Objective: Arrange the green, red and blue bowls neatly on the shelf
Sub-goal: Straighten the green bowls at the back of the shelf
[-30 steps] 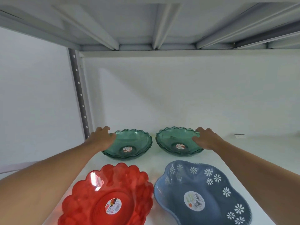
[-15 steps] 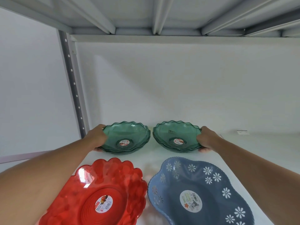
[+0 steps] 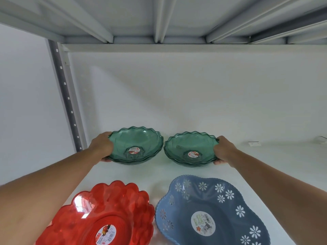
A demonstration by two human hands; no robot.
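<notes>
Two translucent green bowls with wavy rims sit side by side at the middle of the white shelf [image 3: 265, 165]. My left hand [image 3: 101, 147] grips the outer left rim of the left green bowl [image 3: 136, 145]. My right hand [image 3: 223, 150] grips the outer right rim of the right green bowl [image 3: 192, 149]. The two rims nearly touch. In front, near the shelf's front edge, a red scalloped bowl [image 3: 106, 214] lies on the left and a blue bowl [image 3: 210, 211] with white flower cut-outs lies on the right.
A grey perforated upright [image 3: 65, 96] stands at the back left. The ribbed underside of the shelf above [image 3: 159, 18] hangs overhead. A small white tag [image 3: 254, 143] lies at the back right. A white wall closes the back.
Both hands have gone from resting on the green bowls' rims to gripping their outer edges, thumbs under. The bowls sit slightly nearer and closer together. The view has tilted down a little.
</notes>
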